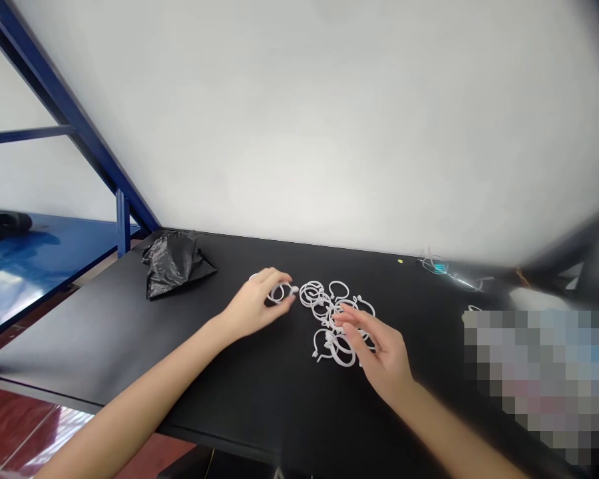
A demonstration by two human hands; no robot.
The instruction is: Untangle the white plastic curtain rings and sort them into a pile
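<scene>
Unreadably pixelated, an item [544, 379] sits at the right of the black surface [244, 392]. Thin white rings [333, 318], several with small tabs, overlap in a loose pile mid-surface. Just left, the left hand [254, 303] curves around another white ring [278, 301]; the right hand [382, 349], narrow, covers the pile's near right side. Whether either grips, I cannot tell.
</scene>
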